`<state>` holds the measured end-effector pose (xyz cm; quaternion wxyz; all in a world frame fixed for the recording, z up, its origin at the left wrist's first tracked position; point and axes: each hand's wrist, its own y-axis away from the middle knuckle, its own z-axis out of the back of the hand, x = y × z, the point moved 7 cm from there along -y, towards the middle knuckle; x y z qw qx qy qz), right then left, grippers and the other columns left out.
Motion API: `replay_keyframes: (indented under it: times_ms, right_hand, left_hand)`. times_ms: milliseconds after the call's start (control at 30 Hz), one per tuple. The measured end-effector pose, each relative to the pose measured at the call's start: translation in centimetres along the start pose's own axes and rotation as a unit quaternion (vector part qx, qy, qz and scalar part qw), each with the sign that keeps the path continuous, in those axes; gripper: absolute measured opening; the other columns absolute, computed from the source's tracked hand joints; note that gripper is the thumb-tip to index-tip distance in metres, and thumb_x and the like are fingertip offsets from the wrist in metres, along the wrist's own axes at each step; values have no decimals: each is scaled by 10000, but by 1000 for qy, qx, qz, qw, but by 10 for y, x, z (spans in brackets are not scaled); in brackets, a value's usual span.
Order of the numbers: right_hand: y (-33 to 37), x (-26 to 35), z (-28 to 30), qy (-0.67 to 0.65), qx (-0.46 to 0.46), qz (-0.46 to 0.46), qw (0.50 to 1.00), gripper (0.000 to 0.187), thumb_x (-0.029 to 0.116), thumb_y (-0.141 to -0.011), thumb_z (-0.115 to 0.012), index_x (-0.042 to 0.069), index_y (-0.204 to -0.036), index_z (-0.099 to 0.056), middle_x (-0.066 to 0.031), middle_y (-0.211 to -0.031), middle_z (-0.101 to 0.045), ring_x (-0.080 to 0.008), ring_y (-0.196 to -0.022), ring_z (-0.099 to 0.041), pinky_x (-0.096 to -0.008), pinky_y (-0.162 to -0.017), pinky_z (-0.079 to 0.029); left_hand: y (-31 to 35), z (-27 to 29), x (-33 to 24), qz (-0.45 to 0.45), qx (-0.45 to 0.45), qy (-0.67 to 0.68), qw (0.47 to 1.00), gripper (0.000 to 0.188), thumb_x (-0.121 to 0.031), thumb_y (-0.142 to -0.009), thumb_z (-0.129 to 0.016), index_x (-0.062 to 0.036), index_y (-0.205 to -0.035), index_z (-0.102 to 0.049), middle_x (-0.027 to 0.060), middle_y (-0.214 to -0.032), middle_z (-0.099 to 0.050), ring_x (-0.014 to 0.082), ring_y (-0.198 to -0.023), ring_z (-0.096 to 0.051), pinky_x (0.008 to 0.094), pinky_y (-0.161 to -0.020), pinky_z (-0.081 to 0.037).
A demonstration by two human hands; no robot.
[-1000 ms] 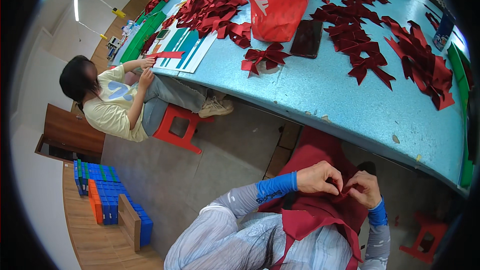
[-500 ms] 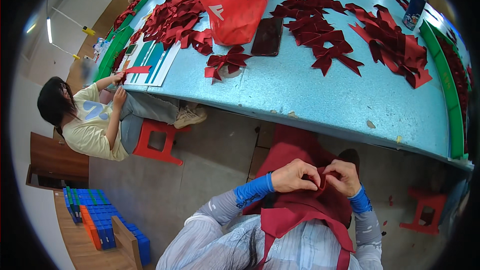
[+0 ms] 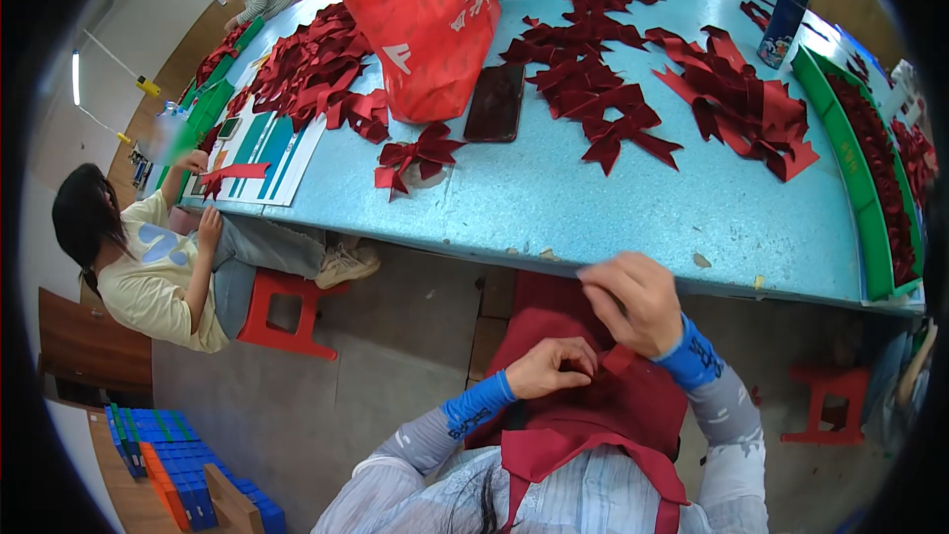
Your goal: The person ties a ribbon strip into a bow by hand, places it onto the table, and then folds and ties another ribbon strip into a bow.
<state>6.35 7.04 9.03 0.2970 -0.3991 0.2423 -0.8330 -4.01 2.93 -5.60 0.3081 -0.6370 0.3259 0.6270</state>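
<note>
Over my lap, my left hand (image 3: 554, 367) is closed, thumb and fingertips together. Anything pinched in it blends with the dark red apron (image 3: 539, 445) below. Beside those fingertips a short piece of red ribbon (image 3: 619, 361) stands up. My right hand (image 3: 638, 307) is raised above it, near the table's front edge, with thumb and fingers apart and nothing visible between them. On the table ahead, one dark red ribbon bow (image 3: 420, 153) lies apart, while more bows (image 3: 603, 89) form a row farther right.
The light blue table (image 3: 474, 218) also carries a red plastic bag (image 3: 425, 30), a dark phone (image 3: 494, 104), a ribbon pile (image 3: 316, 64), a blue can (image 3: 783, 28) and a green tray (image 3: 860, 173). A co-worker (image 3: 148, 257) sits left on a red stool (image 3: 287, 311).
My right hand has let go of the dark red fabric and risen up and forward, away from my left hand. My left hand stays low over the lap. The view has shifted slightly.
</note>
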Motion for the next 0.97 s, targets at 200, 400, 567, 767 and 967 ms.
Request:
replay_keyframes:
  times_ms: [200,400,567,767,967]
  right_hand:
    - [-83,-40,-66,158,83,38,983,473,227,-806,-636,-9,-1185,-480,-188,-1232,-490,-341,-1152,-465,-416,-963,-383]
    - [-131,-99,-134,325,188,-25,927,740,523,-903,-395,-65,-1343,-306,-191,-1427,-290,-299,-1355,-224,-405,-1111,-185]
    - [-129,-118,-145,343,247,-49,905,799,580,-893,-349,-81,-1341,-304,-215,-1424,-283,-306,-1353,-228,-410,-1115,-174]
    - [-100,-78,-134,342,228,-21,912,824,599,-858,-408,-104,-1285,-383,-247,-1378,-344,-335,-1320,-289,-430,-1095,-208]
    - [-45,-43,-117,320,243,10,916,883,600,-749,-591,-89,-1272,-415,-231,-1363,-379,-324,-1304,-326,-495,-1081,-198]
  left_hand:
    - [1,-2,6,0,-14,93,996,59,-40,-789,-621,7,-826,-619,95,-936,-629,158,-895,-577,278,-800,-447]
    - [29,38,46,94,-209,28,973,105,-78,-748,-638,7,-809,-633,101,-831,-655,165,-774,-610,282,-732,-468]
    - [49,69,45,164,-275,-105,942,88,-43,-765,-635,15,-830,-625,58,-793,-640,118,-776,-586,253,-716,-458]
    - [68,100,61,156,-411,-48,897,117,-77,-753,-642,23,-814,-630,72,-705,-631,134,-673,-592,270,-632,-466]
    - [70,114,73,165,-444,-39,880,137,-97,-758,-641,16,-836,-635,76,-700,-636,140,-649,-593,272,-618,-470]
